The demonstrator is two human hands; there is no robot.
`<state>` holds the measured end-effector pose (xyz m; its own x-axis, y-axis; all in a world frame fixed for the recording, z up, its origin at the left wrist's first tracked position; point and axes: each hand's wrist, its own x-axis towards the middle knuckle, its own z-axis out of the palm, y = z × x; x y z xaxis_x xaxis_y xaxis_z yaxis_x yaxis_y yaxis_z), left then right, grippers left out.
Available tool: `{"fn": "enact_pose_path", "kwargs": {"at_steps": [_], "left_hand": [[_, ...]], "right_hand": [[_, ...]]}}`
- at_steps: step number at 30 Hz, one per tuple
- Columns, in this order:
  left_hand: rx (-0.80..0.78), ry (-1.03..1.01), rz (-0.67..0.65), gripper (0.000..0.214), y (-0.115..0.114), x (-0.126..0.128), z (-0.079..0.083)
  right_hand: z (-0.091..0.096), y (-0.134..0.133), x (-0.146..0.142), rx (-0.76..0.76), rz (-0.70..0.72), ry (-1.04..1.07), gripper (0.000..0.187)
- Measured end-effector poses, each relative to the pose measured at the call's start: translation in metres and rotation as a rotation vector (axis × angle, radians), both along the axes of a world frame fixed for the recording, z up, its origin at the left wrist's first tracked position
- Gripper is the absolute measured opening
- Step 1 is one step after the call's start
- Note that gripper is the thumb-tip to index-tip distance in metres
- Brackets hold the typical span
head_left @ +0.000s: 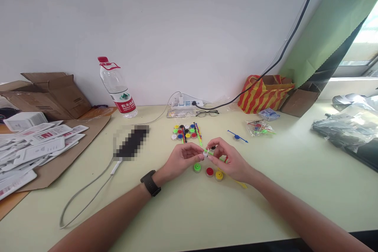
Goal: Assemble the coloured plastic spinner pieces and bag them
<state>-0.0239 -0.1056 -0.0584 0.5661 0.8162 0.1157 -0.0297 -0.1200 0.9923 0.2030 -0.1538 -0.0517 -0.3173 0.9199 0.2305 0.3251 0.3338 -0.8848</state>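
Observation:
My left hand (185,160) and my right hand (229,160) meet over the table, both closed in a pinch on a small white plastic piece (206,153). A thin white part sticks up from it between the fingertips. Just below my fingers, a green disc (197,167), a red disc (209,171) and a yellow disc (219,175) lie in a loose row. Yellow and red sticks lie partly hidden under my right hand. Behind the hands, several coloured discs (180,131) are grouped beside thin coloured sticks (198,134). To the right lies a blue stick with a blue disc (236,137).
A plastic bag of coloured parts (260,127) lies at the right, near a striped bag (251,94). A large water bottle (122,98), power strip (189,102) and glasses (207,113) stand or lie along the wall. White packages (44,145) and a blurred-out dark object (132,143) with a cable are left.

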Motion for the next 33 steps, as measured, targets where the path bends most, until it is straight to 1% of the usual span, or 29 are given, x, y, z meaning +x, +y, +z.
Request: {"fn": "enact_pose_path", "kwargs": {"at_steps": [2, 4, 5, 7, 9, 13, 18, 22, 27, 30, 33], "left_hand": [[0.025, 0.010, 0.014, 0.027, 0.0008, -0.0006, 0.0002], [0.066, 0.033, 0.038, 0.026, 0.0019, -0.0011, 0.0002], [0.086, 0.046, 0.051, 0.025, 0.0025, -0.0014, 0.0001], [0.115, 0.065, 0.071, 0.025, 0.0035, -0.0017, -0.0002], [0.128, 0.076, 0.080, 0.025, 0.0038, -0.0021, -0.0004], [0.147, 0.113, 0.068, 0.026, 0.0029, -0.0028, -0.0003], [0.181, 0.145, 0.058, 0.025, 0.0023, -0.0030, 0.0000], [0.191, 0.163, 0.041, 0.024, 0.0026, -0.0021, 0.0002], [0.195, 0.173, 0.043, 0.025, 0.0029, -0.0017, -0.0003], [0.200, 0.161, 0.057, 0.025, 0.0030, -0.0022, -0.0011], [0.188, 0.145, 0.064, 0.025, 0.0029, -0.0027, -0.0012]], "right_hand": [[0.0014, -0.0003, 0.0003, -0.013, -0.040, 0.032, 0.039], [0.0029, 0.0001, 0.0010, -0.082, -0.025, 0.088, 0.050], [0.0037, 0.0006, 0.0016, -0.138, 0.004, 0.121, 0.051], [0.0050, 0.0020, 0.0033, -0.251, 0.065, 0.190, 0.046], [0.0056, 0.0036, 0.0047, -0.293, 0.081, 0.243, 0.040], [0.0041, 0.0054, 0.0044, -0.214, 0.050, 0.272, 0.037], [-0.0013, 0.0049, 0.0008, -0.153, 0.058, 0.191, 0.032], [-0.0039, 0.0043, -0.0001, -0.131, 0.071, 0.148, 0.030], [-0.0024, 0.0029, 0.0003, -0.132, 0.089, 0.132, 0.026], [-0.0006, 0.0030, 0.0010, -0.106, 0.064, 0.129, 0.024], [0.0019, 0.0033, 0.0017, -0.027, 0.001, 0.132, 0.020]]}}
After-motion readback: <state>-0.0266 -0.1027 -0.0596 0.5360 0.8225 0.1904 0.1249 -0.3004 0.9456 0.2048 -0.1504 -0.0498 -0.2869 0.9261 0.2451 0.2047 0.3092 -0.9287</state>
